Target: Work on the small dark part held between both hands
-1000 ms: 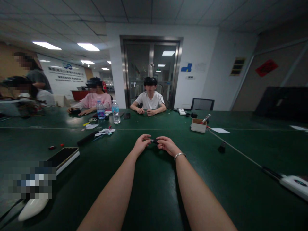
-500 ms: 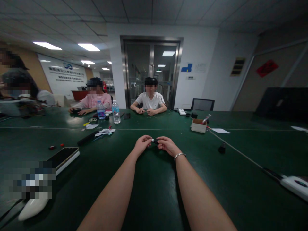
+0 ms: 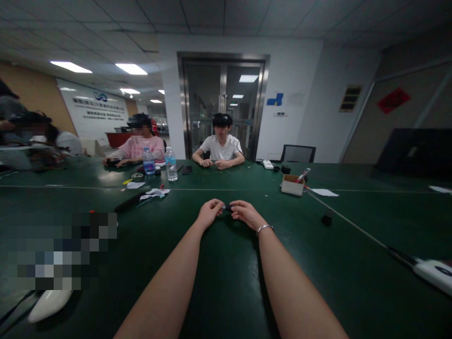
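I have a small dark cylinder (image 3: 228, 207) with a shiny metal-looking end pinched between my two hands, at twelve o'clock from me, just above the smooth green tabletop (image 3: 226, 282). The thumb and fingers of my left hand (image 3: 211, 212) are drawn almost together on its pale end, at nine o'clock on the piece; those of my right hand (image 3: 246, 213) close around its black end at three. The piece is too small for me to tell its surface detail. A rounded silvery bangle (image 3: 264, 229) circles my right wrist.

Around the piece, at two o'clock, stands a boxy, open-topped carton (image 3: 292, 187), pale-sided with a brown inside. At three sits a squat black block (image 3: 327, 216), near a thin, taut-looking cord (image 3: 348, 217). Toward ten o'clock lie crumpled white papers (image 3: 156, 193), and beyond them stands a clear, ribbed plastic bottle (image 3: 171, 167).
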Motion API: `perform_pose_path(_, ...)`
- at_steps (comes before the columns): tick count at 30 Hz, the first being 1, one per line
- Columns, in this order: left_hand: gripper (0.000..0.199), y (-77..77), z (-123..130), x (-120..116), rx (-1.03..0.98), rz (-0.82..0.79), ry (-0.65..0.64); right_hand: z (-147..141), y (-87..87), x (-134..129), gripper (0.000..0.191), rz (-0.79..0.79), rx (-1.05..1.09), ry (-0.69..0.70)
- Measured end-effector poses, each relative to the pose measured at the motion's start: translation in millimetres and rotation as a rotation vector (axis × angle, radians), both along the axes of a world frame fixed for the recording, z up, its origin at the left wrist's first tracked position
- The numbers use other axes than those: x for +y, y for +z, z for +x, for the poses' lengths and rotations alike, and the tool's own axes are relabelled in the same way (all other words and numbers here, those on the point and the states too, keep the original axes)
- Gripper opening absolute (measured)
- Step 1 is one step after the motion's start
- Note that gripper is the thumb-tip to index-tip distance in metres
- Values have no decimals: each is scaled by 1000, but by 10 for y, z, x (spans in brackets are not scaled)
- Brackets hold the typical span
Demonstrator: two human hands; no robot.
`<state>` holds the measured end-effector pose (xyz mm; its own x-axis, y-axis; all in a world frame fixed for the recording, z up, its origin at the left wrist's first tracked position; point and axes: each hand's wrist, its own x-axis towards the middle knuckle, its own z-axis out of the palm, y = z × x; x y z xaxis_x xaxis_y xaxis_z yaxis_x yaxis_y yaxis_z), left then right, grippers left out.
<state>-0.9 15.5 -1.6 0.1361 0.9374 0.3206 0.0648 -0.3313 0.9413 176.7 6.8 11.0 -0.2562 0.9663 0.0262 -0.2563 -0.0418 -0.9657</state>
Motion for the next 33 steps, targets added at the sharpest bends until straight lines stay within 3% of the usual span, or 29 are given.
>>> perform_pose_path(7,23,23,-1,-11,3,-51,-15,-1,-2,-1,20,13,13,-8)
perform_pose_path(33,22,6,2,-15,8,-22,6,4,-19,9,22,9,3,-13)
